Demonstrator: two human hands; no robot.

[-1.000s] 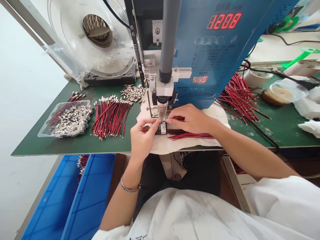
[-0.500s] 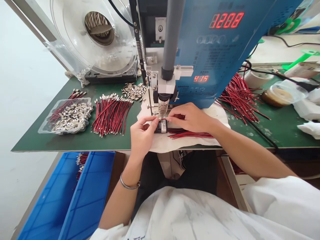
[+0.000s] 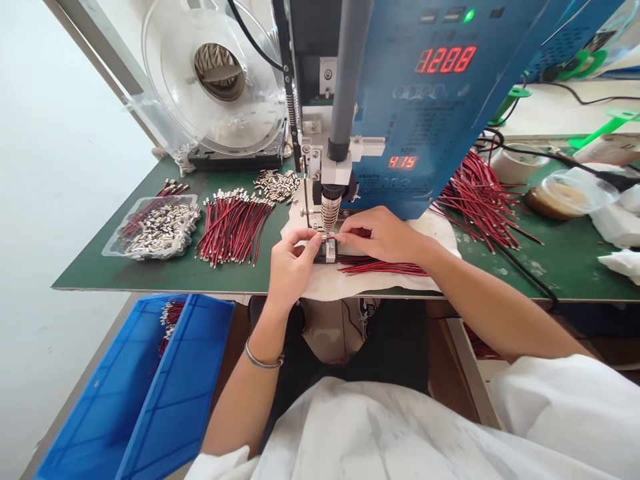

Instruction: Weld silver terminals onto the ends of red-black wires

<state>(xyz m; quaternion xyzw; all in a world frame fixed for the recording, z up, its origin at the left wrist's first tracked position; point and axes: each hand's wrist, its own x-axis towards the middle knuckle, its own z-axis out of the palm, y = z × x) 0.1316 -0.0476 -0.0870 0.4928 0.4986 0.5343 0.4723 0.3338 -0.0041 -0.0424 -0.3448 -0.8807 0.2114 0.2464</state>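
At the small metal fixture [image 3: 330, 252], my right hand [image 3: 383, 233] pinches a short red-and-black wire [image 3: 332, 237] between thumb and fingertips. My left hand [image 3: 291, 267] is closed in a pinch at the fixture's left side, by the wire's end; what lies between its fingertips is too small to make out. Right above the fingertips stands the spring-wrapped tip [image 3: 331, 212] of a soldering machine [image 3: 425, 133]. Several loose red-and-black wires [image 3: 383, 268] lie on a white cloth [image 3: 325, 287] below my right hand.
Left on the green table [image 3: 80, 273] are a clear tray [image 3: 113, 248] of metal connectors, a bundle of wires with connectors [image 3: 234, 230] and a connector pile [image 3: 277, 185]. More wires [image 3: 477, 200] and a cup of brown paste [image 3: 560, 197] lie right. Blue bins [image 3: 115, 393] stand below.
The camera view has shifted slightly, so the scene sits a little lower and further right. Both hands keep their pinch at the fixture, with no clear movement against it.
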